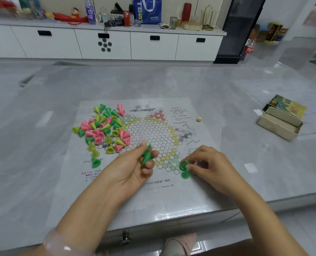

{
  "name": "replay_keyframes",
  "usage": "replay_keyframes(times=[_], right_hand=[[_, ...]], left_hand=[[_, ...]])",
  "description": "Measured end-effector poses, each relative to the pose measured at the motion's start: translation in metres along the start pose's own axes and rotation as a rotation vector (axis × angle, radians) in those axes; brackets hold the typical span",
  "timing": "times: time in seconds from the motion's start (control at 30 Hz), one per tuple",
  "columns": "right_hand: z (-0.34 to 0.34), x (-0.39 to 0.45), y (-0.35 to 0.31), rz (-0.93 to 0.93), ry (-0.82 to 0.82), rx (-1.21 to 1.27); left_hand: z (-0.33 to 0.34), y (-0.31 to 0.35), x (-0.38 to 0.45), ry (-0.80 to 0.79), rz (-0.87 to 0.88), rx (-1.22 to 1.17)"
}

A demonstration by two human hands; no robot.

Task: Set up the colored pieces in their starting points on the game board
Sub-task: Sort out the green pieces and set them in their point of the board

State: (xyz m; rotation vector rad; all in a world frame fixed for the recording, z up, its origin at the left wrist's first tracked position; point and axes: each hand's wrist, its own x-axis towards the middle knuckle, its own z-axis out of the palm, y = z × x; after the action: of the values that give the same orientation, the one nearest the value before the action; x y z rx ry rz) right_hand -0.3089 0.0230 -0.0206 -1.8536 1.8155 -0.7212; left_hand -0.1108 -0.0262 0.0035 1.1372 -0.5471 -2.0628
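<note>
Pinching green piece (pixel 184 165), right hand (pixel 207 162).

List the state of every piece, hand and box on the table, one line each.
left hand: palm up, holds green pieces.
right hand: pinches a green piece at the board's green corner.
second green piece: stands upright on the game board, beside the pinched one.
pile of pieces: loose, mostly tipped over, unsorted.
die: lies on the board's right side.
box: open, lid beside it.
</note>
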Motion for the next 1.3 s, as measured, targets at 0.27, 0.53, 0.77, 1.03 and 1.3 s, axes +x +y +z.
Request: replay_keyframes(times=[0.27, 0.53, 0.77, 1.03, 1.3], right_hand=[[0.002, -0.001, -0.001, -0.005, 0.005, 0.001], [-0.004, -0.003, -0.003, 0.025, 0.153, 0.113], [0.000, -0.002, -0.054, -0.136, 0.230, 0.371], [0.010, 0.006, -0.061, -0.115, 0.135, 0.370], [0.011, 0.005, -0.060, -0.059, 0.096, 0.414]], left_hand=[[-0.001, 0.000, -0.003, -0.009, -0.009, 0.069], [-0.001, -0.003, -0.005, -0.046, 0.029, 0.107], [0.004, -0.015, -0.005, -0.100, 0.006, 0.215], [0.002, -0.016, -0.006, -0.107, 0.024, 0.244], [0.004, -0.018, -0.007, -0.111, 0.033, 0.301]])
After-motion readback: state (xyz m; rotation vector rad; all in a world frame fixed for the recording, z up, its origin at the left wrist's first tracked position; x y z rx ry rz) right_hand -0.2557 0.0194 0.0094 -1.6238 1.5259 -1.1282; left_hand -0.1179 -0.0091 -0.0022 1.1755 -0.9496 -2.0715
